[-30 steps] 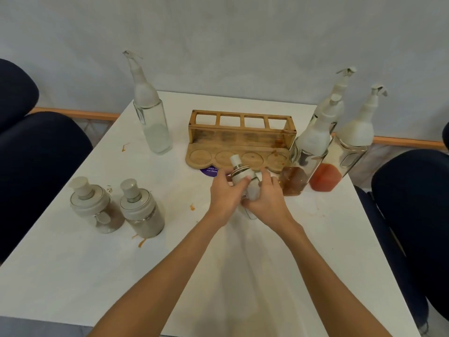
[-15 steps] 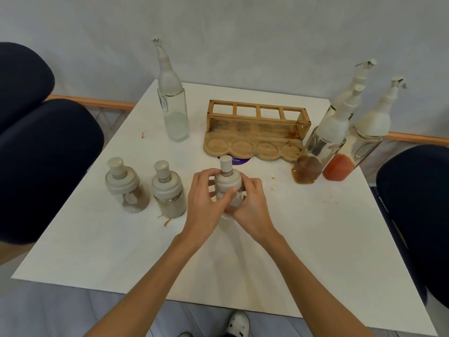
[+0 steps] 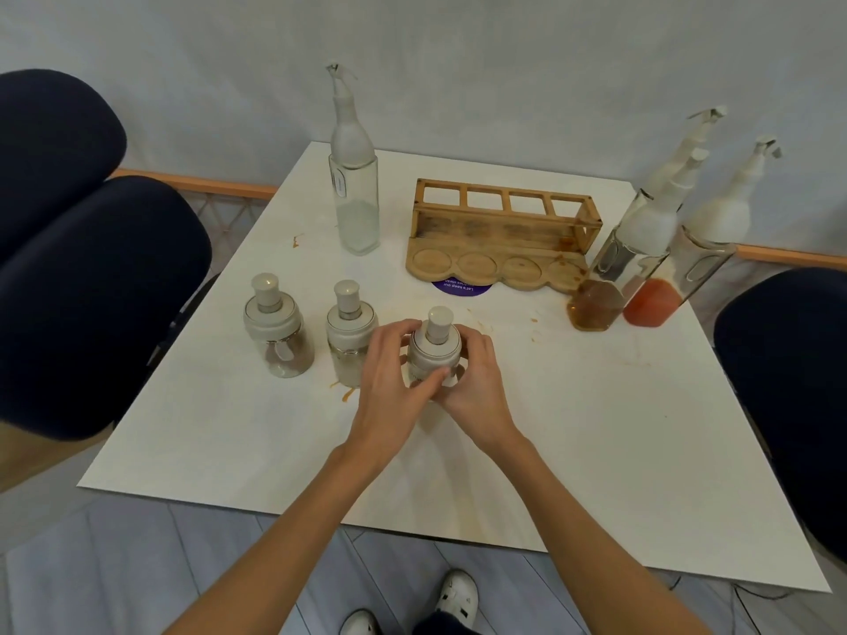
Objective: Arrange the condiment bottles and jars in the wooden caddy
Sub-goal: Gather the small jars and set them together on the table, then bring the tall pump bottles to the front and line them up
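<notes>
left hand (image 3: 389, 378) and right hand (image 3: 476, 382) still curl fingers (image 3: 394, 334) round the cream-lidded glass jar (image 3: 433, 355); tilted a second ago, upright now. Position: over the white desk (image 3: 596, 428), just right of a matching jar (image 3: 350, 336), short of the wooden caddy (image 3: 499, 240).

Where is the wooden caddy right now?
Head view: the wooden caddy sits far-centre on the table, between the tall clear bottle on its left and the brown-liquid bottle on its right.
</notes>
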A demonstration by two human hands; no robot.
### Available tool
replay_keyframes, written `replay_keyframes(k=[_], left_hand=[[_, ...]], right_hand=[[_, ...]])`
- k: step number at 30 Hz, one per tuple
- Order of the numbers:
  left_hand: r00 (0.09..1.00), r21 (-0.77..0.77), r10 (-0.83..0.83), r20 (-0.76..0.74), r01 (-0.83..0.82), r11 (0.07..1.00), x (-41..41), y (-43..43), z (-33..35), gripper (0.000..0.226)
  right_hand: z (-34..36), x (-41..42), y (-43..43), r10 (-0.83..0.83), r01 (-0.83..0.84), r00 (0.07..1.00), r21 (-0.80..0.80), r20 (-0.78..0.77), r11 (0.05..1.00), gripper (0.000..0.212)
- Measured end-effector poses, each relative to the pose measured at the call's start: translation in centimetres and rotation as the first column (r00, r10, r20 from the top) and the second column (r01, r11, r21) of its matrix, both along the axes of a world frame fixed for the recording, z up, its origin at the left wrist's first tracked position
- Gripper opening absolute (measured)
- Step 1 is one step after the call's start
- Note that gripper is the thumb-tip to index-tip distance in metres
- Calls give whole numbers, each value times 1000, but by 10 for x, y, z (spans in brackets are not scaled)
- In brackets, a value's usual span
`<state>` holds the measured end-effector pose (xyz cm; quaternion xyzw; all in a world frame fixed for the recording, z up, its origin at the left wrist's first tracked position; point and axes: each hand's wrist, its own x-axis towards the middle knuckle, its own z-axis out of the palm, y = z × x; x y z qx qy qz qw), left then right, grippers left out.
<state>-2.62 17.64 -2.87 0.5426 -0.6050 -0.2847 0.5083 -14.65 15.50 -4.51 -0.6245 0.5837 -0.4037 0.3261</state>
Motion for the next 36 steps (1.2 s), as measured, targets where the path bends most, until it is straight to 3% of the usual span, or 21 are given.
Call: replay_keyframes(k=[6, 11, 14, 17, 24, 30, 36], left_hand=[[996, -11, -25, 83, 26, 1000, 3, 8, 7, 60], [998, -91, -13, 63, 18, 996, 7, 15, 25, 57], [999, -157, -31, 30, 35, 987, 11, 9, 48, 49], [999, -114, -33, -7, 32, 993, 16, -7, 80, 46], [1000, -100, 12, 14, -11, 995, 55, -72, 157, 35], [999, 172, 16, 44, -23, 985, 111, -134, 166, 34], [989, 479, -81, 122, 12, 878, 156, -191, 133, 53]], right_hand=[[6, 0, 5, 42, -43, 999, 26, 9, 999, 81], [8, -23, 7, 95, -78, 987, 127, -131, 989, 90], [25, -43, 5, 22, -2, 986, 118, -168, 993, 77], [53, -56, -12, -24, 32, 991, 61, -128, 998, 62], [129, -54, -75, 84, -104, 979, -101, -188, 989, 45], [163, -23, -123, 218, -231, 966, -84, -137, 969, 37], [161, 22, -177, 256, -252, 943, 47, -210, 967, 48]])
